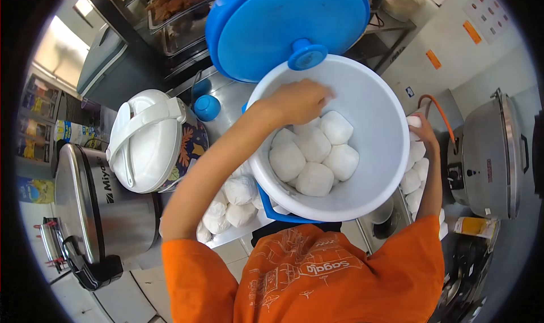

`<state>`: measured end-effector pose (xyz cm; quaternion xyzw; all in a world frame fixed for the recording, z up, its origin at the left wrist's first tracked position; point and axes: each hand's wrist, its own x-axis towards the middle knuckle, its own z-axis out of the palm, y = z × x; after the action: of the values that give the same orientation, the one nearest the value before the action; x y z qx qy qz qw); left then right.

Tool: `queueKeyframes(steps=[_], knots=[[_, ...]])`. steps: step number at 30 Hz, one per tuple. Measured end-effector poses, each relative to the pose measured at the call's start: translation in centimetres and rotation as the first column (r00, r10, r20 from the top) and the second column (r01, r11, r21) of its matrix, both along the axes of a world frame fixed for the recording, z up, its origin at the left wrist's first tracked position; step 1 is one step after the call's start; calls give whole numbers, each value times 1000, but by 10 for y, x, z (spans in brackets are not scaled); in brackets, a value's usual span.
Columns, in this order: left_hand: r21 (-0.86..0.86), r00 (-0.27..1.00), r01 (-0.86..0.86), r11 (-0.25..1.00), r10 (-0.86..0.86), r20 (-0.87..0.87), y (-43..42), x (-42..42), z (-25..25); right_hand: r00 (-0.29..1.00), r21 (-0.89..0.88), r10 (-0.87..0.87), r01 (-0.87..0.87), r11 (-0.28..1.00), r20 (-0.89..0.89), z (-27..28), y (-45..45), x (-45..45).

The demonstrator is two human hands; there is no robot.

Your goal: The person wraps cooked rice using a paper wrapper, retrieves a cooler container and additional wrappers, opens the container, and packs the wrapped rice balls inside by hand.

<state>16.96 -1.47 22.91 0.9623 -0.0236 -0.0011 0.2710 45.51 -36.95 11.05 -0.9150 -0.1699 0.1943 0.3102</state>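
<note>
A large white tub point(391, 170) stands in front of me, with several rounded white wrapped bundles point(314, 178) piled on its bottom. My left hand point(300, 101) is inside it, above the bundles. Its fingers are curled and slightly blurred; whatever they may hold is hidden. Outside the tub, on the right, my right hand point(425, 131) grips a white bundle point(415, 121). More white bundles point(411, 181) lie just below that hand. The blue lid point(283, 22) is tilted up behind the tub, its round knob hanging over the rim.
Left of the tub are a white-lidded container point(150, 144), a blue cup point(207, 107) and a steel Miyako cooker point(107, 198). Further bundles point(241, 190) sit beside the tub. A grey metal appliance point(484, 158) with an orange hose point(439, 107) stands at right.
</note>
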Motion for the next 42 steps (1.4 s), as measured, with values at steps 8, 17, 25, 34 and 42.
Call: queueKeyframes(steps=[8, 17, 25, 34, 42], knots=[[-516, 775, 110, 849, 252, 580, -5, -6, 45, 914, 558, 257, -397, 729, 314, 211, 115, -164], [-429, 719, 62, 901, 258, 645, -4, -9, 41, 848, 215, 522, -529, 821, 93, 90, 239, -218], [-335, 740, 83, 939, 167, 652, -4, -9, 35, 616, -287, 746, -689, 665, 252, 38, 246, -216], [-365, 740, 91, 926, 183, 647, -2, -10, 33, -19, -490, 739, -760, 426, 673, 95, 247, -225], [-387, 800, 139, 911, 127, 586, -5, -12, 34, 272, -298, 926, -890, 345, 262, 33, 266, -222]])
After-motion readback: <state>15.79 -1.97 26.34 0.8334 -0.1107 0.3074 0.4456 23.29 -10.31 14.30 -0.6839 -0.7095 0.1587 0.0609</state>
